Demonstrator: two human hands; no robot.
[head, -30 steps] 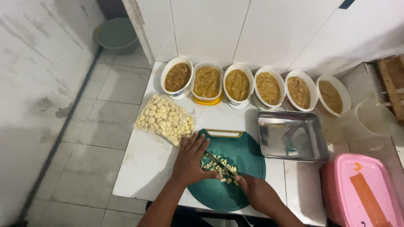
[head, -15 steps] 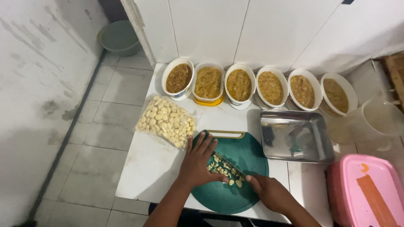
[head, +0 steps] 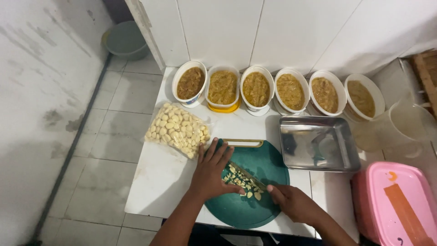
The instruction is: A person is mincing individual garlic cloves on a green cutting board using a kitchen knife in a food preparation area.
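A round dark green cutting board (head: 255,209) lies at the near edge of the white table (head: 159,177). Chopped garlic pieces (head: 241,180) sit in a small heap at its middle. My right hand (head: 291,202) grips the handle of a knife (head: 246,175), whose blade lies across the heap. My left hand (head: 211,171) presses flat on the board's left side, fingers spread and touching the pile and the blade's back. A clear bag of peeled garlic cloves (head: 177,130) lies just left of the board.
Several white tubs of brown paste (head: 273,89) line the tiled wall. A steel tray (head: 316,143) stands right of the board, a pink lidded box (head: 393,202) at the near right, a clear jug (head: 400,125) beyond it. A green basin (head: 125,41) is on the floor.
The camera view shifted slightly. My two hands stay on the board while the knife works through the garlic heap, which has spread a little.
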